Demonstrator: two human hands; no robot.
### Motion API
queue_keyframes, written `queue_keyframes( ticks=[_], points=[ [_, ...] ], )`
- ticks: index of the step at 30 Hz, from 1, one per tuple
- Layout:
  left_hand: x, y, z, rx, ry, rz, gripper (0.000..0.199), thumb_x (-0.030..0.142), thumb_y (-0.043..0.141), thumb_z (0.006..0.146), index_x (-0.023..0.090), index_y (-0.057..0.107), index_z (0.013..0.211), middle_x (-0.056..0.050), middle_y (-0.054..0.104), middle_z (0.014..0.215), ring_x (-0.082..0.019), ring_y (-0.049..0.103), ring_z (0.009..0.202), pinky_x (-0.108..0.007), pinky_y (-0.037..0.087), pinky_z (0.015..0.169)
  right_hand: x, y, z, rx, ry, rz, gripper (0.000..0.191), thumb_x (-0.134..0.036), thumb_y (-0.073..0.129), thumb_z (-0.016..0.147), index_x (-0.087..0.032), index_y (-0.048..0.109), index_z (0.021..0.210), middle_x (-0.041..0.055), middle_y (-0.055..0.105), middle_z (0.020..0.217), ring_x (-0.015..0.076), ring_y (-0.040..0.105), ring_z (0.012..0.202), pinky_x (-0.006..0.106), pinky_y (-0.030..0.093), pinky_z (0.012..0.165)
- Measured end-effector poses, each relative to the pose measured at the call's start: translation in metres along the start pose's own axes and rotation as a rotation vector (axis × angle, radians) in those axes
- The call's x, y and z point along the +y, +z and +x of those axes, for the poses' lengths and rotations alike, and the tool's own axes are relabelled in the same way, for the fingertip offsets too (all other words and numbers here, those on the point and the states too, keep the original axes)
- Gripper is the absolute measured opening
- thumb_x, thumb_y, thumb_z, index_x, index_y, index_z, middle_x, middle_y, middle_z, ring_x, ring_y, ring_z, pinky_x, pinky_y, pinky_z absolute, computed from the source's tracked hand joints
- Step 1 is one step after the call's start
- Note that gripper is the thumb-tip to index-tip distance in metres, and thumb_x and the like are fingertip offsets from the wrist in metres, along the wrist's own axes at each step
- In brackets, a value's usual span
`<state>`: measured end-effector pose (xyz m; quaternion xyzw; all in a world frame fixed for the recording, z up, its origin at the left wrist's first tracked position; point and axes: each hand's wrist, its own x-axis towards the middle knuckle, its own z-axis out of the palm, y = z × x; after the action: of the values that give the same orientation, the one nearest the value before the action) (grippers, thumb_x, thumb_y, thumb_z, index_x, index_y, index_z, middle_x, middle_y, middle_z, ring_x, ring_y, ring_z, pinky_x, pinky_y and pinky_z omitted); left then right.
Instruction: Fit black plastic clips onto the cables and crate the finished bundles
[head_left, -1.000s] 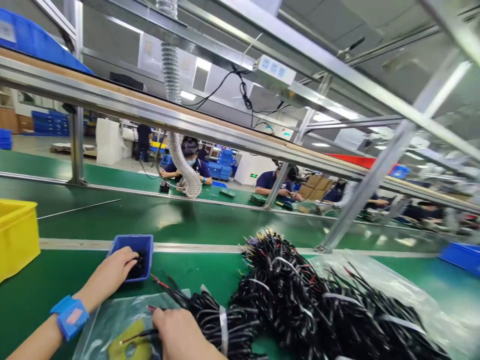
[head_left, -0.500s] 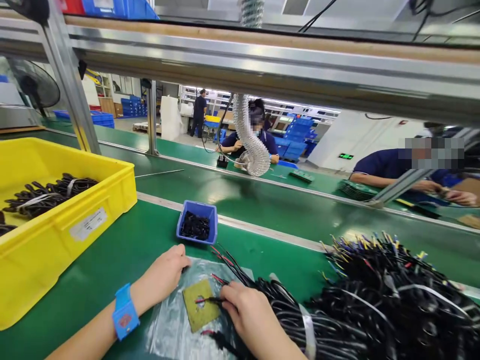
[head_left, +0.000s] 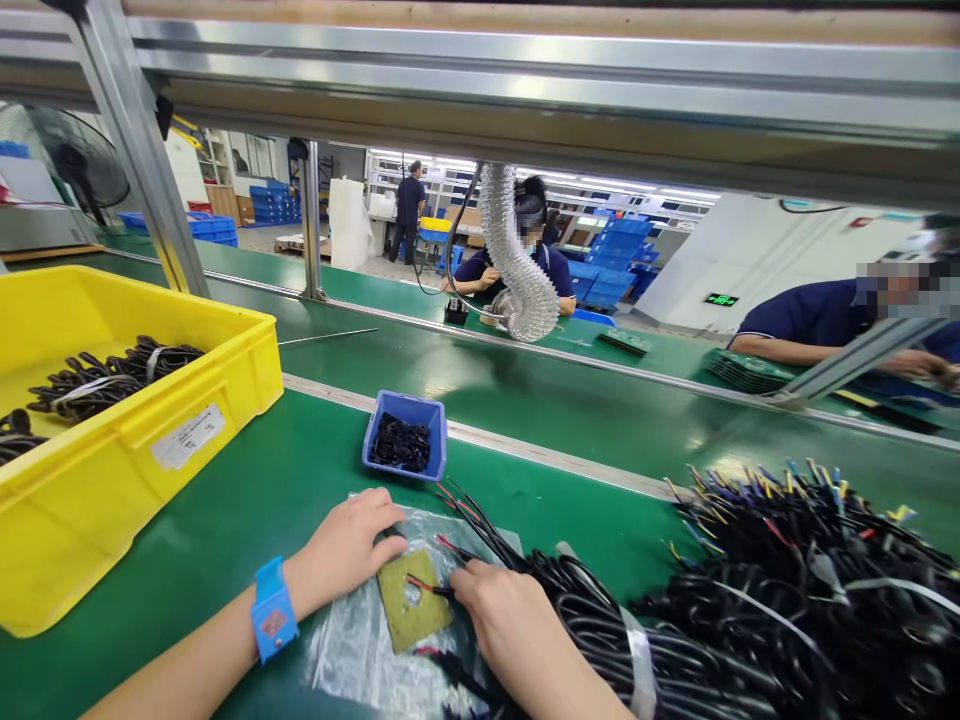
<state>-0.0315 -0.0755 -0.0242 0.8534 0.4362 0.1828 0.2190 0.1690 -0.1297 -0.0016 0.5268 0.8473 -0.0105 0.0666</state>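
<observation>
My right hand (head_left: 504, 612) pinches a black cable (head_left: 442, 592) whose stripped end shows thin red and black wires. That wire end lies over a yellowish square pad (head_left: 411, 625) with a round hole. Left of the pad, my left hand (head_left: 354, 540), with a blue wrist strap (head_left: 272, 610), has its fingers curled round a small black piece (head_left: 390, 534), mostly hidden by the fingertips. Both the pad and the hands are over a clear plastic bag (head_left: 352, 660). A tied bundle of black cables (head_left: 592, 610) lies beside my right hand, some red-tipped ends reaching past it.
A small blue bin (head_left: 367, 462) of black pieces stands beyond my hands. At left is a yellow crate (head_left: 247, 370) with cable bundles. A large cable heap (head_left: 810, 590) lies at right. Beyond the metal rail, a flexible duct (head_left: 517, 260) hangs near co-workers.
My left hand has moved right, closer to the pad and the wire end, with the black piece in its fingers. My right hand still holds the cable. The view has shifted slightly.
</observation>
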Motion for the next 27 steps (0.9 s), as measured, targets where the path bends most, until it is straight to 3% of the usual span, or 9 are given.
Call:
queue_keyframes(
  ticks=[3,6,8,12,18,20,23,25,27],
  points=[
    [0.001,0.001,0.0,-0.048,0.045,0.002,0.017,0.017,0.048,0.083,0.021,0.064,0.086,-0.003,0.058,0.089,-0.018,0.053,0.085,-0.029,0.041,0.077,0.0,0.0,0.001,0.0,-0.004,0.018,0.024,0.0,0.043,0.075,-0.018,0.059,0.071,0.0031,0.064,0.07,0.0167,0.062,0.06,0.029,0.023,0.047],
    [0.001,-0.001,0.0,-0.037,0.094,-0.077,0.03,0.002,0.041,0.078,0.021,0.064,0.083,-0.002,0.06,0.093,-0.017,0.052,0.088,-0.029,0.039,0.081,0.0,-0.002,0.0,0.013,0.028,0.1,0.023,-0.002,0.042,0.078,-0.018,0.059,0.075,0.003,0.065,0.074,0.0168,0.062,0.064,0.027,0.028,0.05],
    [0.002,-0.001,0.001,0.017,0.055,-0.132,0.029,0.003,0.041,0.077,0.02,0.063,0.085,-0.003,0.06,0.092,-0.016,0.053,0.088,-0.028,0.04,0.081,0.001,-0.004,-0.001,0.032,0.065,0.19,0.022,-0.005,0.041,0.081,-0.019,0.059,0.081,0.0027,0.066,0.078,0.0171,0.062,0.068,0.025,0.033,0.055],
    [0.007,0.003,0.002,0.059,-0.128,-0.049,0.013,0.021,0.05,0.081,0.017,0.061,0.084,-0.005,0.058,0.084,-0.019,0.054,0.081,-0.03,0.042,0.074,0.002,-0.007,-0.003,0.065,0.092,0.353,0.021,-0.011,0.042,0.082,-0.022,0.059,0.088,0.0009,0.066,0.085,0.0172,0.062,0.077,0.024,0.038,0.064],
    [0.01,0.001,0.001,0.001,-0.159,-0.008,0.021,0.007,0.042,0.078,0.017,0.061,0.079,-0.005,0.057,0.083,-0.018,0.053,0.08,-0.031,0.041,0.076,0.002,-0.007,-0.006,0.068,0.073,0.352,0.019,-0.017,0.044,0.084,-0.023,0.062,0.084,0.0011,0.066,0.082,0.0184,0.062,0.076,0.026,0.041,0.064],
    [0.01,-0.002,0.002,0.002,-0.172,-0.181,0.019,0.008,0.045,0.077,0.016,0.061,0.077,-0.004,0.056,0.082,-0.017,0.052,0.079,-0.03,0.04,0.075,0.003,-0.007,-0.006,0.092,0.075,0.349,0.021,-0.017,0.043,0.084,-0.022,0.062,0.086,0.0021,0.066,0.081,0.0189,0.063,0.075,0.026,0.043,0.064],
    [0.011,-0.001,0.006,-0.047,-0.276,-0.772,0.009,0.015,0.054,0.074,0.015,0.06,0.082,-0.002,0.055,0.076,-0.013,0.051,0.068,-0.027,0.04,0.068,0.005,-0.005,-0.005,0.175,0.075,0.374,0.026,-0.015,0.04,0.085,-0.021,0.063,0.096,0.0046,0.067,0.086,0.0192,0.064,0.077,0.027,0.046,0.066],
    [0.012,0.001,0.007,-0.068,-0.357,-1.181,0.019,0.023,0.063,0.071,0.014,0.056,0.086,0.001,0.054,0.072,-0.01,0.051,0.063,-0.025,0.04,0.066,0.007,-0.003,-0.005,0.243,0.063,0.405,0.03,-0.014,0.039,0.085,-0.021,0.062,0.103,0.0057,0.068,0.09,0.019,0.064,0.079,0.027,0.047,0.068],
    [0.013,0.004,0.007,-0.066,-0.398,-1.407,0.031,0.03,0.07,0.066,0.015,0.054,0.087,0.003,0.053,0.071,-0.009,0.052,0.064,-0.024,0.039,0.067,0.008,-0.001,-0.004,0.293,0.051,0.43,0.032,-0.015,0.038,0.086,-0.021,0.062,0.106,0.0061,0.068,0.091,0.0186,0.064,0.08,0.027,0.048,0.07]
  ],
)
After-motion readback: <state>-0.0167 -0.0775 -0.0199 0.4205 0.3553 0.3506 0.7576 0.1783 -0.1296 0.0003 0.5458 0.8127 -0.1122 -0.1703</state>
